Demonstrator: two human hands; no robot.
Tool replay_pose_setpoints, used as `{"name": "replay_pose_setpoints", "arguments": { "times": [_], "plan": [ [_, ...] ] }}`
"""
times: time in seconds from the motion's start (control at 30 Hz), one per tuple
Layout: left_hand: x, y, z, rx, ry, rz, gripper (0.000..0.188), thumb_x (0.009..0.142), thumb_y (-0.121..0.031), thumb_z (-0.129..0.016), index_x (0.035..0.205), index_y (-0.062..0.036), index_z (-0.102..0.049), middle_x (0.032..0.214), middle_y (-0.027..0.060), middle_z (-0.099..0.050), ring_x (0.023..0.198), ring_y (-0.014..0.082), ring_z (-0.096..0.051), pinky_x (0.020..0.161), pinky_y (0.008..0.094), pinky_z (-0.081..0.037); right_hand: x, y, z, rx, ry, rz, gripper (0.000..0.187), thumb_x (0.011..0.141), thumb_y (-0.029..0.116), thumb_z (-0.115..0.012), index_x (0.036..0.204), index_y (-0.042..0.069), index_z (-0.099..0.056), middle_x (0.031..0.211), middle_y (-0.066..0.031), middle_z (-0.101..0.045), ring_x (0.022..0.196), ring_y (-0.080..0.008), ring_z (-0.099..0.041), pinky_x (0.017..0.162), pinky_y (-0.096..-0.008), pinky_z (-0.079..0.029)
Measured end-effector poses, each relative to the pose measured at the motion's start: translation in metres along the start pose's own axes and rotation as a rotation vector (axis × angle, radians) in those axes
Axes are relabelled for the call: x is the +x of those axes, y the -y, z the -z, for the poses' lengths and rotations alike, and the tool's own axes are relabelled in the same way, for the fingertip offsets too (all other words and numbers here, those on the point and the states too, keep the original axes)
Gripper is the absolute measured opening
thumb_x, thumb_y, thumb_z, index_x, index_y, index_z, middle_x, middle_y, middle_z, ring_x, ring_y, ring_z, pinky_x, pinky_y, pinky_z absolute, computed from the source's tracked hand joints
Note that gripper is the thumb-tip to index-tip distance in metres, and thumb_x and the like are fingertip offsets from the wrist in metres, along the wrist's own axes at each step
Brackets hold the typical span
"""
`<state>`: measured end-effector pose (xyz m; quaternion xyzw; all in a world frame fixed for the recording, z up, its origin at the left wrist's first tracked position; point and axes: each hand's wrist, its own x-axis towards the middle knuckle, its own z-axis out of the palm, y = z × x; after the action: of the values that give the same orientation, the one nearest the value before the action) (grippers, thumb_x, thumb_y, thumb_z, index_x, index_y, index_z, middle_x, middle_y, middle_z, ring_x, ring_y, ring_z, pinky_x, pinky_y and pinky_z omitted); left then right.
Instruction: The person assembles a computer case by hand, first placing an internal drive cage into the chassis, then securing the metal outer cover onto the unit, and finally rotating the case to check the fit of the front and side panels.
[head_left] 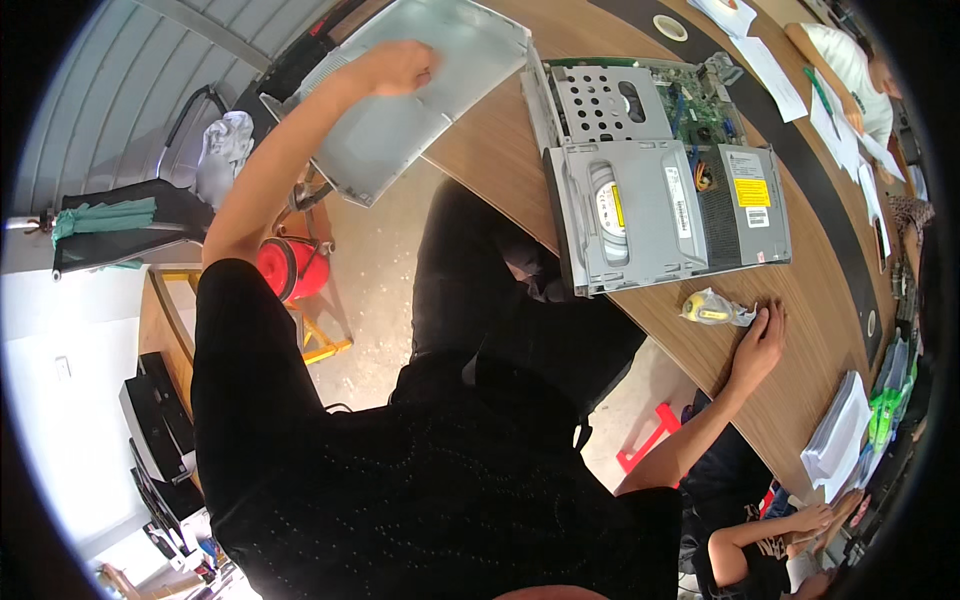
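My left hand (400, 68) reaches out over the inside of a large grey metal computer case cover (395, 130) at the top left. Its fingers are curled and slightly blurred; whether anything is in them is hidden. My right hand (760, 345) rests on the wooden table (740, 372) with its fingers stretched out. Beside its fingertips lies a small yellow item in clear plastic wrap (708, 307); whether they touch the wrap I cannot tell. Between my hands sits an opened desktop computer (640, 205), showing its drive bays, green circuit board (705, 105) and optical drive (745, 200).
A roll of tape (670, 27) and papers (770, 80) lie along the far side. A stack of paper (838, 430) stands at the right. Other people sit around the table. A red bucket-like object (295, 268) and a red stool (650, 437) are below the table edge.
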<state>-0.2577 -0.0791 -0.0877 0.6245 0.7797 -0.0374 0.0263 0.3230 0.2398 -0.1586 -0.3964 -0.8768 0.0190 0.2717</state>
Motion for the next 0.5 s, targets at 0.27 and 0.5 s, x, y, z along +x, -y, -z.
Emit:
{"name": "replay_pose_setpoints", "arguments": {
  "times": [0.27,0.5],
  "plan": [
    [0.027,0.007,-0.011,-0.084,0.015,-0.004,0.010,0.084,-0.012,-0.060,0.090,-0.0045,-0.055,0.090,0.0115,-0.062,0.086,0.0345,-0.061,0.073,0.0453,-0.048,0.010,-0.007,-0.010,0.003,0.003,-0.028,0.034,0.098,0.020,-0.049,0.118,-0.004,-0.061,0.130,-0.0196,-0.057,0.127,-0.0402,-0.046,0.105,-0.0453,-0.038],
    [0.034,-0.001,-0.011,-0.113,0.040,0.044,0.012,0.085,-0.012,-0.063,0.094,-0.0057,-0.058,0.096,0.0070,-0.064,0.091,0.0314,-0.062,0.076,0.0434,-0.049,0.013,0.002,-0.008,-0.008,-0.001,-0.065,0.033,0.099,0.020,-0.047,0.121,0.001,-0.062,0.131,-0.0193,-0.056,0.127,-0.0383,-0.047,0.105,-0.0437,-0.038]
  ]
}}
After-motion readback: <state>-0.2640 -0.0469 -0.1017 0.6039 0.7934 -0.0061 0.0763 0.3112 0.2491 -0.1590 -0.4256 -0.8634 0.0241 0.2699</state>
